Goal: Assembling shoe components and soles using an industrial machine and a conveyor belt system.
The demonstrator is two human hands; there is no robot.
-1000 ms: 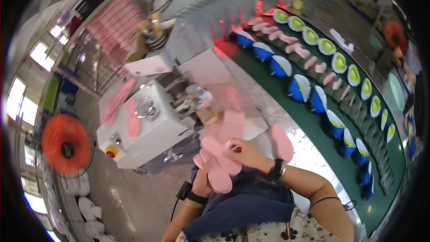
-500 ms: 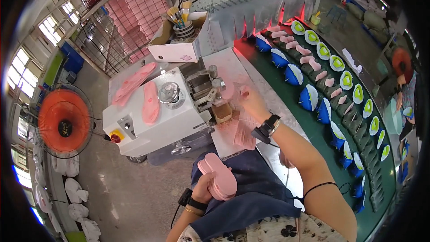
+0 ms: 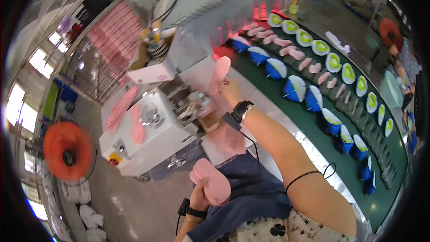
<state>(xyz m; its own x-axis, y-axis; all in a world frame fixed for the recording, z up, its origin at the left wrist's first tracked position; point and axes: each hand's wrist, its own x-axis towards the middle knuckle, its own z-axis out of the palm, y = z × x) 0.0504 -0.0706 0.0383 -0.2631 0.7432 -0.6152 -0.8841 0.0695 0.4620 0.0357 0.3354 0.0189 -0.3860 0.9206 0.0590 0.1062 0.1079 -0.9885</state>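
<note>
Wrapped round a small stack of pink insoles (image 3: 212, 180), my left hand (image 3: 200, 196) rests near my lap. My right hand (image 3: 229, 88) reaches forward past the machine and grips one pink insole (image 3: 221, 68), which stands tilted up from my fingers. Left of that hand is a white bench machine (image 3: 150, 132) with a round dial (image 3: 151, 114) and metal rollers (image 3: 193, 107). A blurred pile of pink insoles (image 3: 229, 139) lies on the tabletop below the rollers. More pink insoles (image 3: 122, 110) lie beside and on top of the machine.
To the right runs a green conveyor belt (image 3: 286, 103) carrying blue-and-white shoe uppers (image 3: 295, 88), pink insoles, dark soles and white-and-yellow pieces (image 3: 320, 47). A white box with brushes (image 3: 152, 65) stands behind the machine. An orange fan (image 3: 68, 150) is at left. Another person is at far right.
My right hand has moved from beside the rollers up and away toward the belt side, with the insole now clear of the machine. The view has turned; my left hand keeps its stack.
</note>
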